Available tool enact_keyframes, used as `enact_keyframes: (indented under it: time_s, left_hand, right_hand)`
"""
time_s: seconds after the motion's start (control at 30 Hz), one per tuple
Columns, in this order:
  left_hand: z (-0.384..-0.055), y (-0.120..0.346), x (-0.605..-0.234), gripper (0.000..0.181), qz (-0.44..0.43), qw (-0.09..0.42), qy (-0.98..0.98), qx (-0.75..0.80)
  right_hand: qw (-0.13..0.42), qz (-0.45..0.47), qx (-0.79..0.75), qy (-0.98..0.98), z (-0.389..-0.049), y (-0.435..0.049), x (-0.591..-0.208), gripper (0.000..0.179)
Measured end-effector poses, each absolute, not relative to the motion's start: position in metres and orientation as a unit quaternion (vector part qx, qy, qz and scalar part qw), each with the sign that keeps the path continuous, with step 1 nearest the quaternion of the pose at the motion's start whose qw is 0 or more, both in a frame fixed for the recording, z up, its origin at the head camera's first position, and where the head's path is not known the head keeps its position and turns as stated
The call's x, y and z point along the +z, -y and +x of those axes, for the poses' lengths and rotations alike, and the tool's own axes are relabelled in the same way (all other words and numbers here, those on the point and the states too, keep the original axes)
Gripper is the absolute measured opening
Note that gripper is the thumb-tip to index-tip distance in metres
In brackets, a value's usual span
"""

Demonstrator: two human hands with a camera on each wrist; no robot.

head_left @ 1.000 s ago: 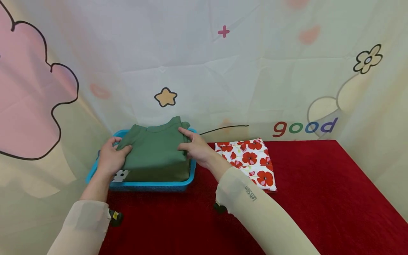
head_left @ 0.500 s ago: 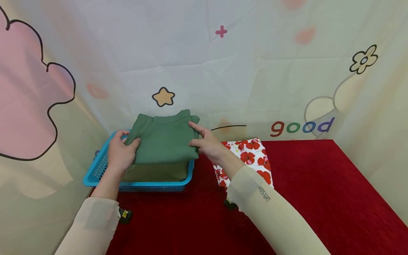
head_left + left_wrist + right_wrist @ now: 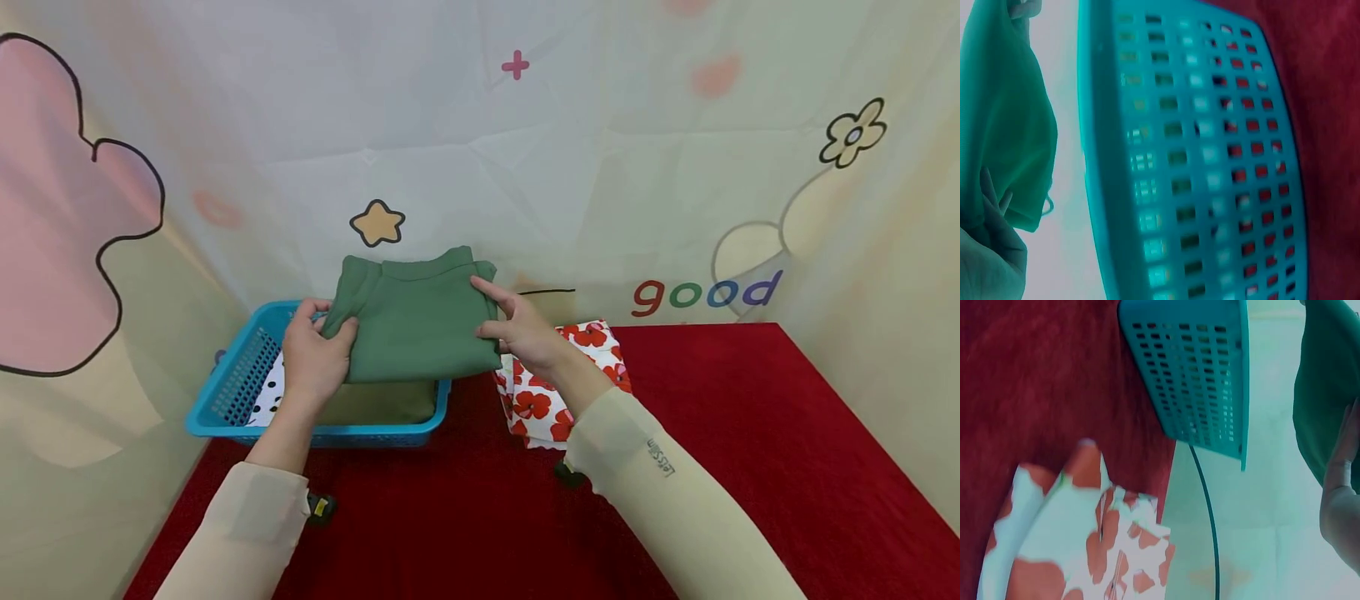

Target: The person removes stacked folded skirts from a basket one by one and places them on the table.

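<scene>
A folded green garment with a collar-like band along its far edge (image 3: 420,325) is held up between both hands, over the right part of a blue plastic basket (image 3: 202,417). My left hand (image 3: 315,354) pinches its left side, thumb on top. On its right side, my right hand (image 3: 528,333) grips with thumb and index finger on top and the other fingers underneath. Both wrist views show the garment (image 3: 1010,119) raised clear of the basket rim. Inside the basket lie an olive folded cloth (image 3: 382,404) and a white cloth with black dots (image 3: 268,396).
A folded white cloth with red poppies (image 3: 536,404) lies right of the basket, partly behind my right forearm. Dark red cloth (image 3: 712,433) covers the table. A printed curtain (image 3: 450,183) hangs at the back and along the sides.
Both hands have lifted the green garment up and carried it to the right. More of the basket's left side and the dotted cloth now show.
</scene>
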State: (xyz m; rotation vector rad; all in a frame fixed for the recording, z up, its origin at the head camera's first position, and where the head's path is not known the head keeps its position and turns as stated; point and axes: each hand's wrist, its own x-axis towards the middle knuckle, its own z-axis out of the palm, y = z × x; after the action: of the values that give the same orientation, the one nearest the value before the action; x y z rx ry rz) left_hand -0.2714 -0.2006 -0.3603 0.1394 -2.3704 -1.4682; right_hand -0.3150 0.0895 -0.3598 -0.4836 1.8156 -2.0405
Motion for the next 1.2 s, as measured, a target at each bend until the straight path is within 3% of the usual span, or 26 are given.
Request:
enact_keyframes:
  time_s: [1.2]
  left_hand:
    - [-0.265, 0.073, -0.384, 0.028, -0.036, 0.185, 0.814, -0.55]
  right_hand:
    - [0.167, -0.145, -0.69, -0.689, -0.297, -0.226, -0.382, 0.076]
